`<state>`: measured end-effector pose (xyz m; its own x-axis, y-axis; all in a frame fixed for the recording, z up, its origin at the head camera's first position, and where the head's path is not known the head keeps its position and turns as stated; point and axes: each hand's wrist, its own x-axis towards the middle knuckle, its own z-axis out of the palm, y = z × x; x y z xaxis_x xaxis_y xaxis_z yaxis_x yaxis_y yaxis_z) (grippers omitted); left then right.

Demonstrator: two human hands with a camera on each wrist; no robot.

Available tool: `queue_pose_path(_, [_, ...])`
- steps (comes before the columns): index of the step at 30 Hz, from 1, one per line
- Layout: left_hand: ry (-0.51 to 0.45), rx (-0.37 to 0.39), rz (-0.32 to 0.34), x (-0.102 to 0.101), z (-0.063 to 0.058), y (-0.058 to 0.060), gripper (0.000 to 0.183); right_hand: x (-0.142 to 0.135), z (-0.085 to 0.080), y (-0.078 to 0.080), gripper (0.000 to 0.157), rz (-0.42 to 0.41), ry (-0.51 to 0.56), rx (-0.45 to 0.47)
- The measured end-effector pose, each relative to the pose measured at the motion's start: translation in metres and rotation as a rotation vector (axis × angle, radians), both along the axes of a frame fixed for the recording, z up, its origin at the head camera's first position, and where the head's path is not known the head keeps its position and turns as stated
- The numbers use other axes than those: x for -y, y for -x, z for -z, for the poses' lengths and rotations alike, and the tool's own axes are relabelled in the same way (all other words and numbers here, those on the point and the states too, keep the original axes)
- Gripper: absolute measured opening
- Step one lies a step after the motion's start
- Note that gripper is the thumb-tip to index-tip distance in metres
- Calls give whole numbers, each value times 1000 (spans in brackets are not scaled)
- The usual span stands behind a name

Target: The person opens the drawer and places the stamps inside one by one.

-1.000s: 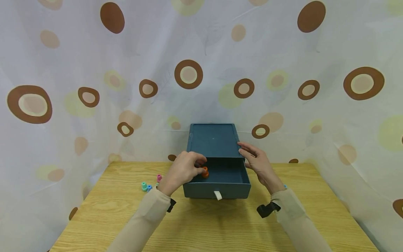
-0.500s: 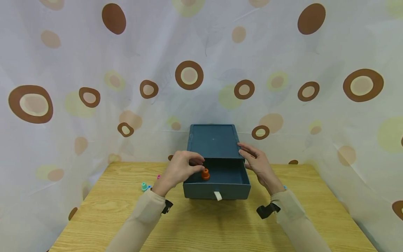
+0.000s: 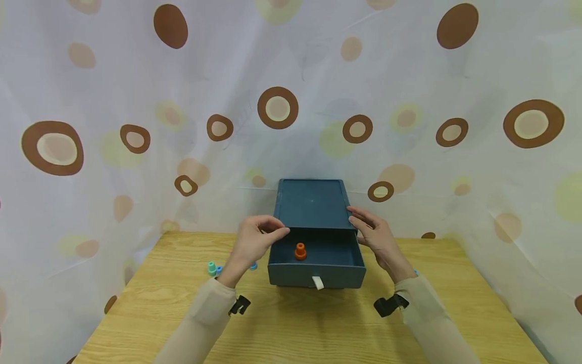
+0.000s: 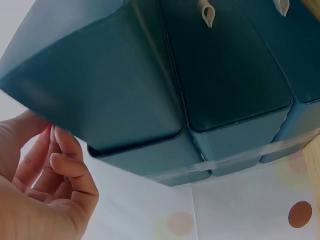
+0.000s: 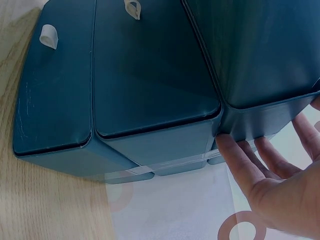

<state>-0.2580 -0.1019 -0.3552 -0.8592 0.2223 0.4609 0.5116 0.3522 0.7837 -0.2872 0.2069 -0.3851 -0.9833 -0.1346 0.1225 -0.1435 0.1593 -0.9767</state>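
A blue-green drawer cabinet (image 3: 312, 202) has its top drawer (image 3: 317, 275) pulled out. Inside the drawer stands a small orange stepped cone-shaped piece (image 3: 300, 252). My left hand (image 3: 254, 241) is above the drawer's left edge, thumb and forefinger close together, holding nothing. In the left wrist view the left hand (image 4: 47, 192) has loosely bent fingers, and the drawer side hides some tips. My right hand (image 3: 379, 240) rests its fingertips on the cabinet's right side. The right wrist view shows the right hand (image 5: 280, 185) with extended fingers touching that side below the top drawer.
Small teal (image 3: 211, 268) and blue pieces (image 3: 253, 265) lie on the wooden table (image 3: 282, 328) left of the cabinet. Another blue bit (image 3: 416, 272) shows beside the right wrist. Two lower drawers with fabric loops (image 5: 132, 9) are closed. A patterned curtain (image 3: 313, 65) hangs behind.
My left hand has let go of the orange piece and moved up and left, out of the drawer. The piece stays standing inside. My right hand keeps its place on the cabinet.
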Motion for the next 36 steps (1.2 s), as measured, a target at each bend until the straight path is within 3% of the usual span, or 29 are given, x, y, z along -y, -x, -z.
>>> queue_pose_path(7, [-129, 58, -23, 13, 0, -1, 9, 1, 0, 0, 58, -7, -1, -4])
queue_pose_path(17, [-140, 119, -26, 26, 4, -1, 12, 0, 0, 0, 58, -7, 2, -5])
queue_pose_path(27, [-204, 240, -56, 48, 23, -1, 22, 0, 2, 0, 58, -4, 0, -5])
queue_pose_path(36, [-193, 238, -81, 63, 37, 2, 30, 0, 2, 0, 58, -2, 3, -13])
